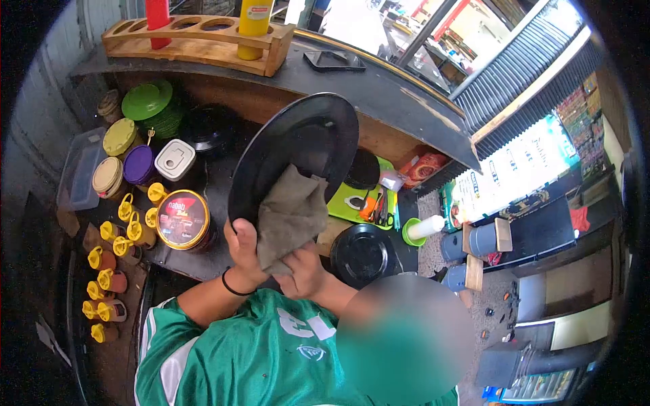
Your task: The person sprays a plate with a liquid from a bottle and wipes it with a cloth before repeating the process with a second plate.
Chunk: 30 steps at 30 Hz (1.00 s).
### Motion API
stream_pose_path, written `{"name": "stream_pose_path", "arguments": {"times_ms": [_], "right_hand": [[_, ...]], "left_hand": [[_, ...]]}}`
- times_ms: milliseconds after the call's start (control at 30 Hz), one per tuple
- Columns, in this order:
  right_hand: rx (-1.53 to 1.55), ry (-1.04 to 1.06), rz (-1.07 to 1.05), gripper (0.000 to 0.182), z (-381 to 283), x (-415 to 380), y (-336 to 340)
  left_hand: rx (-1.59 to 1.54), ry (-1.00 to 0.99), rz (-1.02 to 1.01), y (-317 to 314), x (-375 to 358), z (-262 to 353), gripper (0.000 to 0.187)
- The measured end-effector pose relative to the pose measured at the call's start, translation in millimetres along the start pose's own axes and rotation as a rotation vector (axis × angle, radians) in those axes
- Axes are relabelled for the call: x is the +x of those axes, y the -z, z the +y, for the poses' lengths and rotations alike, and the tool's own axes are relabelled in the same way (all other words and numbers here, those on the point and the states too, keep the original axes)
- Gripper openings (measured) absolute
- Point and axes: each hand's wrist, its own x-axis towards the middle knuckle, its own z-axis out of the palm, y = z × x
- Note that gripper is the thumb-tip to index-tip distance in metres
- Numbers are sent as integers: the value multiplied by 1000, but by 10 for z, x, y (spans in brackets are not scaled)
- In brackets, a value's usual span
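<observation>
My left hand (244, 252) grips the lower rim of a large black plate (298, 132), its thumb on the near face. The plate is raised and tilted in front of my chest. A crumpled grey-brown cloth (292, 215) lies against the plate's inner face and hangs over its lower edge. Beside the left hand, my right hand (299, 271) is closed on the lower part of the cloth, its fingers partly hidden by the folds. Just right of the hands, another black plate (362, 254) rests on the counter.
Yellow-capped squeeze bottles (112, 281) stand at left, near a round tub (183, 218) and a stack of green plates (147, 101). Scissors (383, 208) lie on a green tray (342, 208) at right. Above, a shelf carries a wooden holder (193, 51) and a phone (334, 61).
</observation>
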Motion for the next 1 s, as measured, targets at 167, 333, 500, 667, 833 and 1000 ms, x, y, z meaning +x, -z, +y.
{"name": "stream_pose_path", "arguments": {"times_ms": [167, 333, 500, 667, 833, 1000], "right_hand": [[-508, -202, 188, 73, 73, -80, 34], [-494, -350, 244, 92, 288, 235, 419], [-297, -172, 169, 111, 167, 488, 577], [-165, -31, -62, 107, -22, 348, 264], [-204, -9, -23, 98, -266, 465, 251], [-492, -194, 122, 88, -306, 317, 318]], "left_hand": [[-106, -161, 62, -318, -83, 26, 90], [136, -398, -166, -308, -91, -225, 81], [131, -13, -174, -405, -60, -26, 99], [-206, -46, -208, -379, 217, -336, 117], [-735, 92, -445, -214, 385, 16, 132], [-770, 275, -285, -250, 364, 249, 115]]}}
